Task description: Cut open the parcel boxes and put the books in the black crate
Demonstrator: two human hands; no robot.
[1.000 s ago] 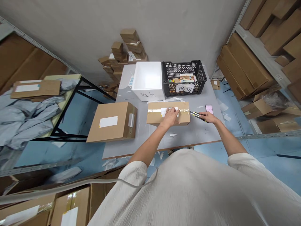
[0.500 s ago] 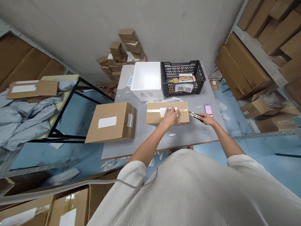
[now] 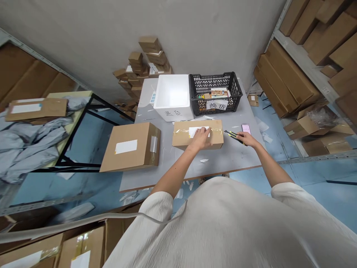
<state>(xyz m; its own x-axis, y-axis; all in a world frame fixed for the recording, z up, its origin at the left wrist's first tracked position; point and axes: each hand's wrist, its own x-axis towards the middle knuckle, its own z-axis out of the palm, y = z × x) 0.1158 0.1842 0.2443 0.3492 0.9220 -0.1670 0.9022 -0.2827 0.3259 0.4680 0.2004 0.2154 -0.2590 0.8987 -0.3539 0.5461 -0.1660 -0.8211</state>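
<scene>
A taped cardboard box (image 3: 181, 138) with a white label lies on the grey table (image 3: 178, 167) in front of me. My left hand (image 3: 201, 138) rests on its top, over the label, with the fingers spread. To the right of the box, my right hand (image 3: 245, 139) is closed around a black and yellow utility knife (image 3: 234, 136). The knife points left, its tip close to the box's right end. Just behind my right hand lies a phone (image 3: 245, 128) with a pink screen.
Behind the box stand a white foam box (image 3: 173, 113) and a black plastic crate (image 3: 239, 95) with packets inside. A larger cardboard box (image 3: 125, 160) sits at the table's left edge. Shelves with cartons (image 3: 290, 80) are on the right, and grey bags (image 3: 33, 137) lie on the left.
The right hand and utility knife have shifted slightly right relative to the box. The left hand stays on the box. The view has moved a little.
</scene>
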